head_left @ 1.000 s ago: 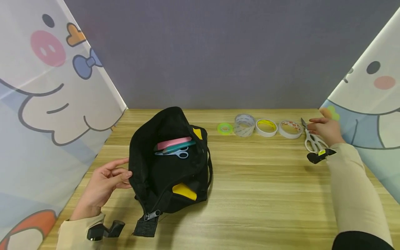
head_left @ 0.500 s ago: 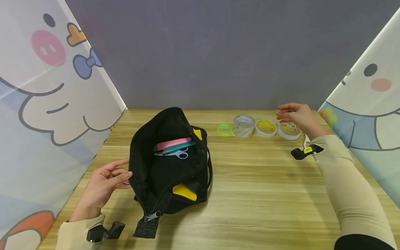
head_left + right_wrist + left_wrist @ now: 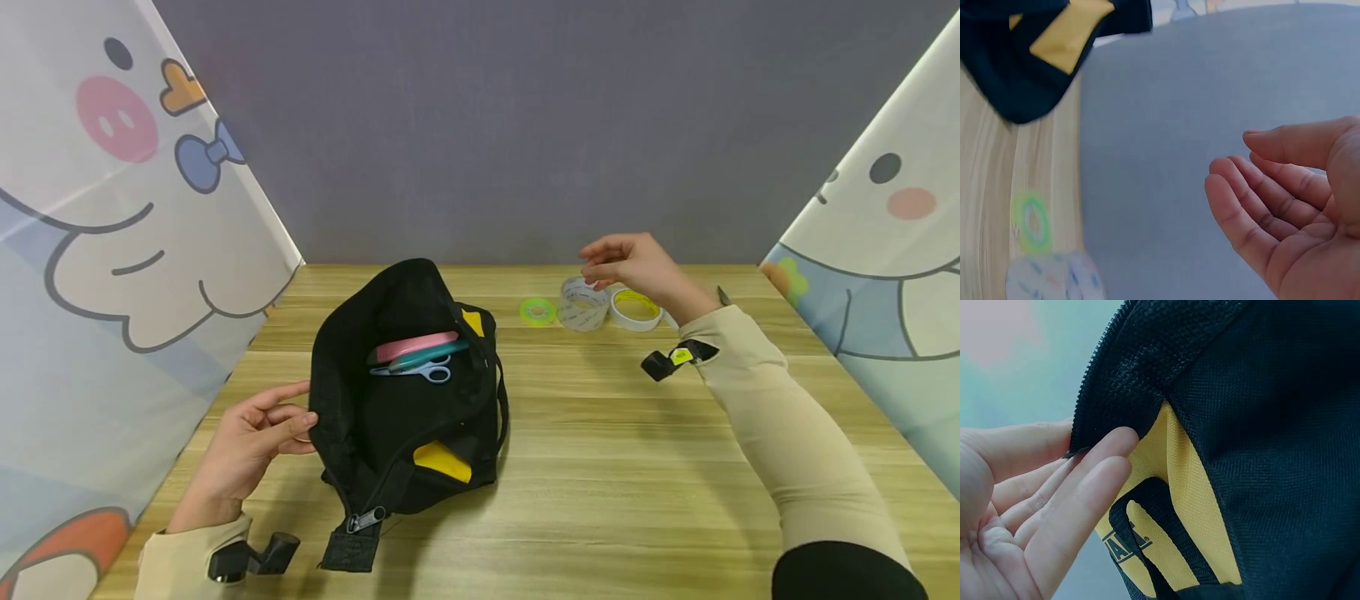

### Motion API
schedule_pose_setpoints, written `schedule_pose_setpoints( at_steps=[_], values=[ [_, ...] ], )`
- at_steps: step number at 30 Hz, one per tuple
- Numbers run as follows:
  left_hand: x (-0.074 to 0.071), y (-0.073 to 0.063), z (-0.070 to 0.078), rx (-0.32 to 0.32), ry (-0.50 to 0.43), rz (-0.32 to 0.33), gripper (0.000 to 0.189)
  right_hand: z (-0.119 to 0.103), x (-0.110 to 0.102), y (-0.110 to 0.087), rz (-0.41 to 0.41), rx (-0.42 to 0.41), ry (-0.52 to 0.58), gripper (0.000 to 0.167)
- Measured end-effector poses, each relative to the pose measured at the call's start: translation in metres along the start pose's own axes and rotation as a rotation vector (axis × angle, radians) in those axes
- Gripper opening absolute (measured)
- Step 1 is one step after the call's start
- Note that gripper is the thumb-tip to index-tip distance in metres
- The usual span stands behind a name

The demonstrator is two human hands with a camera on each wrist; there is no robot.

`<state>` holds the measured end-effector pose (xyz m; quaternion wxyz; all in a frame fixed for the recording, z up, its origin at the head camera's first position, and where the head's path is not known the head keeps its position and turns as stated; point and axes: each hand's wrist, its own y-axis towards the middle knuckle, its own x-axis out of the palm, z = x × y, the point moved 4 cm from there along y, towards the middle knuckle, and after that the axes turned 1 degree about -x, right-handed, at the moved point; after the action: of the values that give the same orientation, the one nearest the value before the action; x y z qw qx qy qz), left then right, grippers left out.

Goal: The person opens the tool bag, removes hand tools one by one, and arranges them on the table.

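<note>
My left hand (image 3: 251,437) pinches the zippered edge of a black and yellow bag (image 3: 328,367), which gapes wide. In the left wrist view the zipper edge (image 3: 1094,394) lies between thumb and fingers. Inside the bag lie light-blue scissors (image 3: 431,371), a teal item (image 3: 427,355) and a pink item (image 3: 412,345). My right hand (image 3: 633,267) hangs in the air, fingers loosely bent around nothing, and overlaps the top of a clear tape roll (image 3: 585,312). Beside that roll are a green tape roll (image 3: 538,312) and a white tape roll with a yellow core (image 3: 636,323).
Another tape roll is mostly hidden behind the right forearm, with the dark tip of the white scissors (image 3: 723,296) showing past the sleeve. A grey panel (image 3: 525,133) rises at the table's (image 3: 600,467) back edge. Cartoon-printed cloths (image 3: 150,275) flank both sides.
My right hand has left the white scissors at the far right and moved left past the tape rolls, still holding nothing. The left hand and bag have stayed put.
</note>
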<state>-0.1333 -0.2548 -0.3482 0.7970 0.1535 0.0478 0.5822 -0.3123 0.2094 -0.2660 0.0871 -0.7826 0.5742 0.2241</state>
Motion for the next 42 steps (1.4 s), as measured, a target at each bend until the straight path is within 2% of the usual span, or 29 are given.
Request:
schedule_pose_setpoints(
  at_steps=[9, 13, 23, 34, 42],
  values=[
    [-0.002, 0.0, -0.001, -0.019, -0.001, 0.012, 0.052, -0.035, 0.043, 0.013, -0.144, -0.065, -0.089, 0.026],
    [-0.004, 0.0, -0.001, -0.031, -0.005, 0.025, 0.052, -0.051, 0.063, 0.017, -0.214, -0.12, -0.106, 0.026],
    [-0.005, 0.0, -0.001, -0.008, 0.003, 0.016, 0.052, -0.089, 0.113, 0.031, -0.367, -0.21, -0.134, 0.027],
    [-0.004, -0.001, -0.002, -0.014, 0.012, 0.024, 0.053, -0.107, 0.164, 0.047, -0.458, -0.205, -0.038, 0.027],
    [-0.005, -0.001, -0.003, -0.018, -0.002, 0.032, 0.052, -0.109, 0.204, 0.057, -0.534, -0.195, -0.052, 0.024]
  ],
)
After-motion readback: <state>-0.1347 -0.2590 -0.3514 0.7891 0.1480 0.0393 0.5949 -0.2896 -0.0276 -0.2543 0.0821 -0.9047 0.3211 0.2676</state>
